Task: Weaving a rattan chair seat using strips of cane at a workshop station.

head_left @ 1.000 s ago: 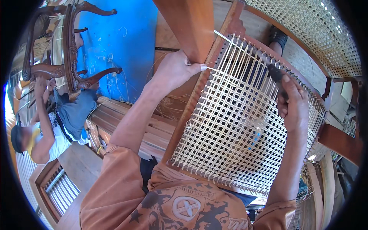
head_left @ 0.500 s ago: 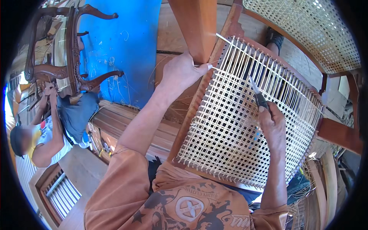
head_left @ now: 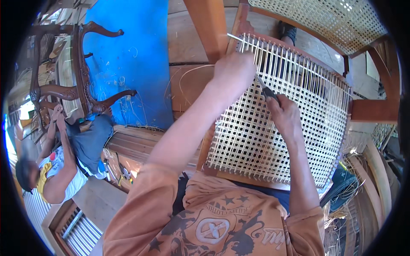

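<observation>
A chair seat of woven cane (head_left: 252, 141) in a brown wooden frame lies in front of me, its far part strung with unfilled lengthwise strands. My right hand (head_left: 285, 114) grips a knife (head_left: 268, 91) with a dark handle. The blade tip points up and left, close to my left hand (head_left: 234, 70). That hand is closed over the seat's far left edge, its fingertips blurred. A thin cane strand (head_left: 194, 69) runs from it and curls away to the left. Beyond, a pale cane strip (head_left: 235, 37) sticks out past the frame.
A caned chair back (head_left: 316, 19) rises at the far right, and a wooden post (head_left: 208, 27) stands beside the seat's left corner. A blue sheet (head_left: 128, 55) lies to the left. There, a co-worker (head_left: 57, 166) handles a carved dark chair frame (head_left: 83, 72). Loose cane (head_left: 348, 187) hangs at right.
My left hand has moved right and slightly up, onto the weave's edge. The knife in my right hand has shifted left toward it. The whole view has moved a little.
</observation>
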`<state>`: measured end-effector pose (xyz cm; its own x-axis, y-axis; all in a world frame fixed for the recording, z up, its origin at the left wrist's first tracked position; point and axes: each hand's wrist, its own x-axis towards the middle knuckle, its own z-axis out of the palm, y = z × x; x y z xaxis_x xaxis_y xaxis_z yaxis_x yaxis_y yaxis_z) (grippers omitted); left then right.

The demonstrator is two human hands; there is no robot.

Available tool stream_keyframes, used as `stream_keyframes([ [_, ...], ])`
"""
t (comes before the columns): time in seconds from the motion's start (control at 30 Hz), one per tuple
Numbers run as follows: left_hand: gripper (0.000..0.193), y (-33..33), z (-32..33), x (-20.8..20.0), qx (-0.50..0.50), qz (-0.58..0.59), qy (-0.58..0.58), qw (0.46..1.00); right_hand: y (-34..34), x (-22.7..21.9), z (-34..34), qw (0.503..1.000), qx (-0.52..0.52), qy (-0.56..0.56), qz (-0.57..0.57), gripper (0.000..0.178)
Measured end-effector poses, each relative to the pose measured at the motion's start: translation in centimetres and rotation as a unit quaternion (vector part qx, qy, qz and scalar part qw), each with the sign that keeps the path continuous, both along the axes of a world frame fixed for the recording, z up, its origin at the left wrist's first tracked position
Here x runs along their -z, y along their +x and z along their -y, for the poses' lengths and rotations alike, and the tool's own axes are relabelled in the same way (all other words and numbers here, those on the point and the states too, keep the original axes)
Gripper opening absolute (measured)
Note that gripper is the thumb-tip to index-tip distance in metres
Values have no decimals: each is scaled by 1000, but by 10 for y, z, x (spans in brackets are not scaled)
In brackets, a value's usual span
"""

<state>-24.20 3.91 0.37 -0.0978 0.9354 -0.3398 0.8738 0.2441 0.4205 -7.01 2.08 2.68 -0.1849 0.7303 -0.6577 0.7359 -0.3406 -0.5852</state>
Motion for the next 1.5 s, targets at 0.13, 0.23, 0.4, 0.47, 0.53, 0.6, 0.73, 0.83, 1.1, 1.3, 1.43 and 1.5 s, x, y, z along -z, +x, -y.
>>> stream_keyframes([
  [0.13,33,-1,-23,14,23,-47,-91,995,-8,9,7,999,-21,32,30,36],
  [0.23,37,-1,-29,16,26,-55,-115,991,-8,20,12,999,-17,45,17,39],
  [0.4,38,6,-36,14,14,-73,-172,982,-16,18,18,993,-39,108,-6,40],
  [0.47,35,6,-38,16,13,-80,-157,984,-17,22,21,984,-67,163,-14,38],
  [0.53,34,-5,-42,33,55,-79,-144,985,-17,13,17,995,-33,90,-8,36],
  [0.6,30,-17,-52,54,148,-117,-89,978,-12,11,17,1000,11,4,-10,34],
  [0.73,24,5,-66,5,179,-104,-180,962,2,10,20,997,37,70,-26,35],
  [0.83,24,7,-55,58,173,-374,4,911,-16,11,19,999,3,39,-30,36],
  [1.1,26,-14,-82,37,238,-191,-229,924,-35,21,20,994,-30,104,-12,41],
  [1.3,22,-11,-87,29,193,-103,-277,936,-36,39,31,872,-255,414,58,36],
  [1.43,22,-16,-87,33,196,-163,-256,933,-40,19,40,994,16,109,-28,37],
  [1.5,24,-24,-86,54,199,-163,-163,953,-45,27,39,995,30,97,-24,39],
])
